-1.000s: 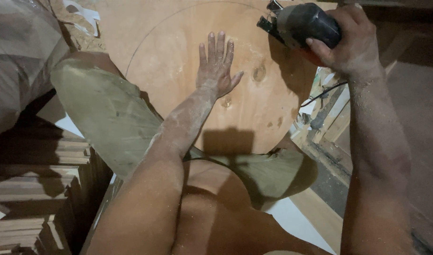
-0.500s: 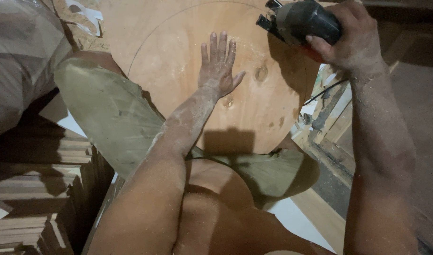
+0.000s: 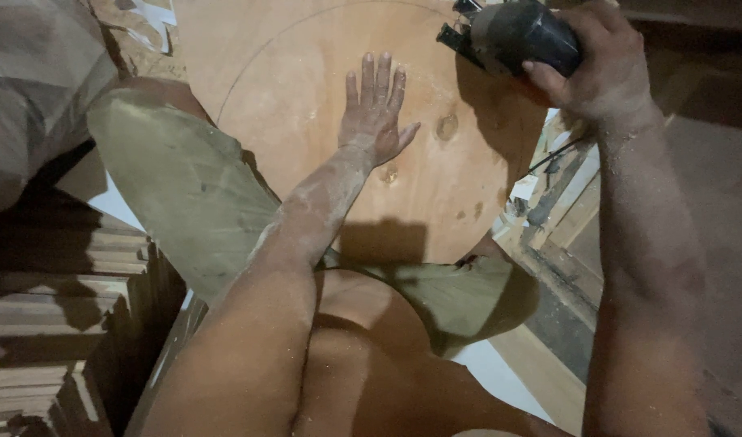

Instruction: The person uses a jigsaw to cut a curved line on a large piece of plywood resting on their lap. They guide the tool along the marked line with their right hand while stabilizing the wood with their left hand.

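A round plywood panel [image 3: 435,186] lies in front of me, with a thin curved line traced near its far edge. My left hand [image 3: 375,113] rests flat on its middle, fingers spread, dusted with sawdust. My right hand [image 3: 605,69] grips a dark handheld power tool [image 3: 512,36] over the panel's upper right edge. A thin cord [image 3: 561,154] hangs below the tool. My knees in olive shorts [image 3: 177,186] flank the panel.
Stacked wooden boards [image 3: 55,324] fill the lower left. Wooden strips and offcuts [image 3: 561,218] lie to the right of the panel beside a dark floor. A pale sheet [image 3: 500,380] shows under my right leg.
My right hand and the power tool have shifted slightly up and away along the panel's edge. My left hand stays flat in the same spot.
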